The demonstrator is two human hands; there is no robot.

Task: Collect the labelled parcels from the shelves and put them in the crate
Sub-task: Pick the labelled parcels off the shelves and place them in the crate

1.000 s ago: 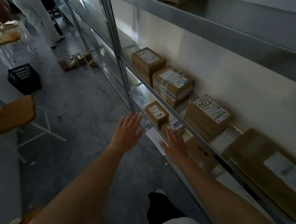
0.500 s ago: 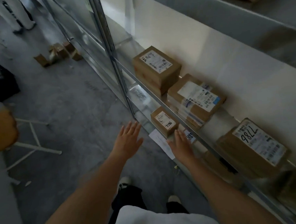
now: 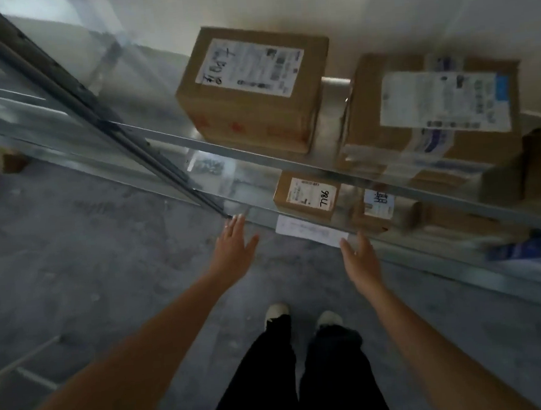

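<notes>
Reaching for small box (image 3: pixel 307 199) on lower shelf (image 3: pixel 257 217), left hand (image 3: pixel 234 250) and right hand (image 3: pixel 359 259) both spread, empty. Nothing collected yet; crate not visible.

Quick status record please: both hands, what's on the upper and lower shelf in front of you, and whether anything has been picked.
left hand: open, fingers straight, holds nothing, near the lower shelf edge
right hand: open, holds nothing, just below the white paper sheet
upper shelf: large labelled box; taped box to its right
lower shelf: small box marked 7786; another small labelled box beside it
picked: nothing in hand
crate: not in view
</notes>
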